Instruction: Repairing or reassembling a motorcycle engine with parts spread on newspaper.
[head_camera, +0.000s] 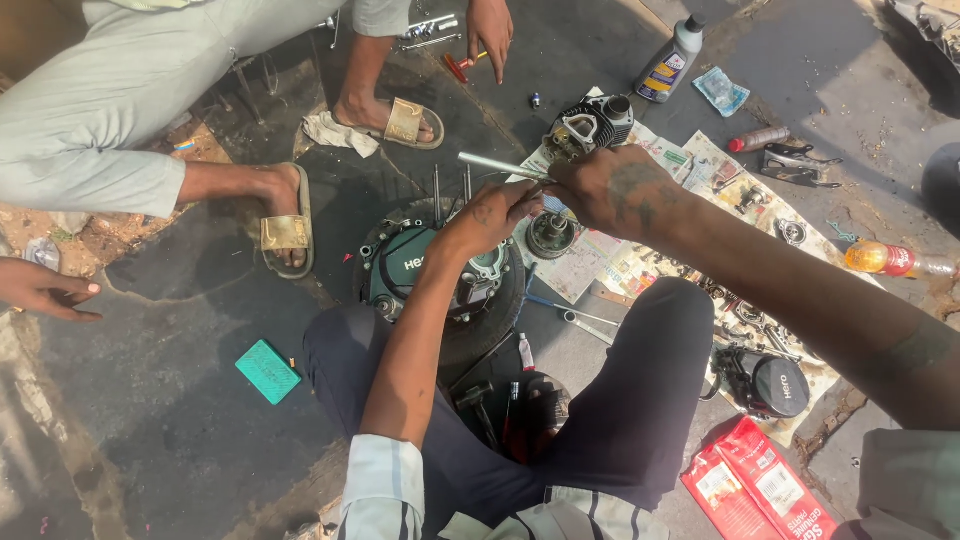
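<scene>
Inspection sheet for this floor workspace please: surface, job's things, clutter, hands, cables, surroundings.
Surface: dark stained concrete floor, spread newspaper sheets.
Job's things: dark green round engine casing on a tyre; thin metal rod.
Clutter: finned grey cylinder block, spanners, grey oil bottle, red parts packets, small green box.
Hands: left hand and right hand meet at the rod.
Cables: nothing seen.
Surroundings: another person's sandalled feet.

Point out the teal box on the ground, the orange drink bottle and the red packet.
teal box (267, 372), head view, middle of its lid.
orange drink bottle (880, 258), head view, its body.
red packet (755, 490), head view, its front face.
</scene>
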